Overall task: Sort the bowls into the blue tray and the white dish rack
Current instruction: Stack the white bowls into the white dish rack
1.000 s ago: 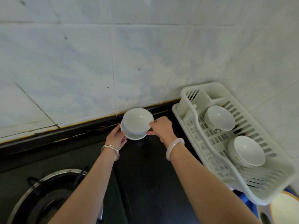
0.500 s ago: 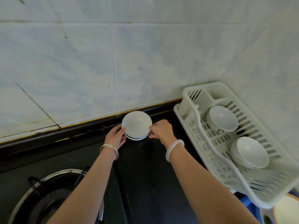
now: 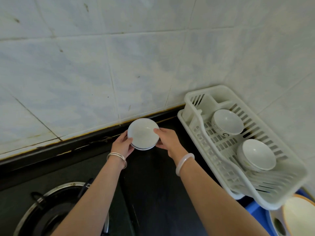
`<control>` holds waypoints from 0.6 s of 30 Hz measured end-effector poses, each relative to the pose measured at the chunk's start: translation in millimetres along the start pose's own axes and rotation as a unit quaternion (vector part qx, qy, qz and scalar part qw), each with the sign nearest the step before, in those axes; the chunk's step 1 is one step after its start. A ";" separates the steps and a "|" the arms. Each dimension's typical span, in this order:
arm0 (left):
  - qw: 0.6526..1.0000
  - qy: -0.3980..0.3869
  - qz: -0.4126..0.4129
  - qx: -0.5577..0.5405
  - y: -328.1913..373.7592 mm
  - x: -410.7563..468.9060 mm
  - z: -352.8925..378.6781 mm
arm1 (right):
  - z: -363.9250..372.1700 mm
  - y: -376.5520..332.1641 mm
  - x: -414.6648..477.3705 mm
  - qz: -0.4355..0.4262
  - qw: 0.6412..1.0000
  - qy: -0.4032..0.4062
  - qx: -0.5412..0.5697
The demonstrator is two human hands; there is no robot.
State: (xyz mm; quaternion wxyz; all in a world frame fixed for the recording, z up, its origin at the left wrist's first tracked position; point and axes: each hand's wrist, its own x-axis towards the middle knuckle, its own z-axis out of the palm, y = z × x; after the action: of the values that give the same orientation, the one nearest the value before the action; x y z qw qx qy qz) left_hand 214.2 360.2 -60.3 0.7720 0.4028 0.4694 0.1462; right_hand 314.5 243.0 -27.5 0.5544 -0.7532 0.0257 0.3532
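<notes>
While standing over the black counter (image 3: 153,184), gripping a stack of white bowls (image 3: 143,133) at its back edge, close under the tiled wall (image 3: 119,65); cannot tell whether set down or raised just off it. Holding with left hand (image 3: 121,146) curled round the left rim and right hand (image 3: 167,139) curled round the right, thumb on the top lip. Along the counter's right edge, white dish rack (image 3: 214,88) with back bowl (image 3: 227,121) and front bowl (image 3: 257,155) upright inside, apart. At the front right corner, a strip of blue tray (image 3: 254,210) under the rack's end. At the front left corner, gas burner (image 3: 51,210).
</notes>
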 end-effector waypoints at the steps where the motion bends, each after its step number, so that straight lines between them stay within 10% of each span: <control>1: 1.000 -0.008 0.004 0.004 3.4 -5.1 5.0 | -6.4 -3.8 -4.7 -0.004 1.000 0.008 0.011; 18: 0.946 -0.267 -0.022 0.180 19.5 -107.7 204.9 | -211.5 -50.2 -84.0 -0.010 0.978 0.179 0.101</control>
State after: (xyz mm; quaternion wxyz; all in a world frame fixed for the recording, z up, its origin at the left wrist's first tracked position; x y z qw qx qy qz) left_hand 334.2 208.2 68.0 0.7868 0.5490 0.2731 -0.0710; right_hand 379.6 52.2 89.3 0.6178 -0.7443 0.1529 0.2023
